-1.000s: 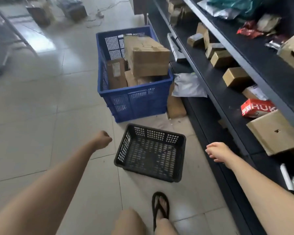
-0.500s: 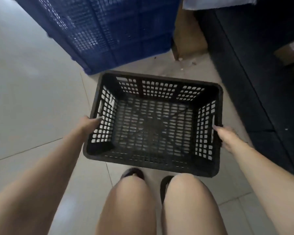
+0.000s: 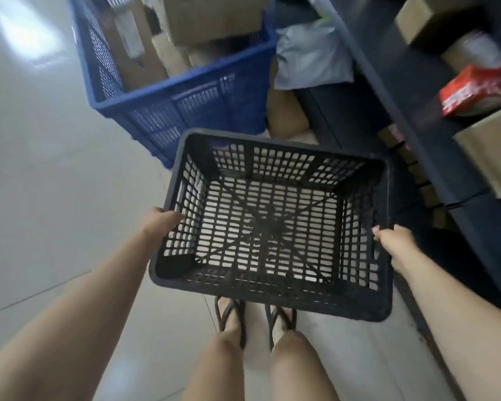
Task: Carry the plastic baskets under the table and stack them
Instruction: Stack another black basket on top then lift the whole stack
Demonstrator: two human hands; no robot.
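Note:
An empty black plastic basket (image 3: 272, 296) with latticed walls and floor hangs in the air above my feet, tilted slightly. My left hand (image 3: 159, 221) grips its left rim and my right hand (image 3: 394, 241) grips its right rim. The pale tiled floor shows through the basket's holes. Both my forearms reach in from the bottom corners.
A large blue crate (image 3: 182, 102) full of cardboard boxes stands on the floor just beyond the basket. Dark shelving (image 3: 411, 111) with boxes and a red packet (image 3: 477, 94) runs along the right. A grey mailer bag (image 3: 310, 56) lies beside the crate. Open tiled floor spreads to the left.
Both hands took hold of the black basket's side rims and lifted it off the floor. The view rose, so the blue crate's contents and the shelves show again.

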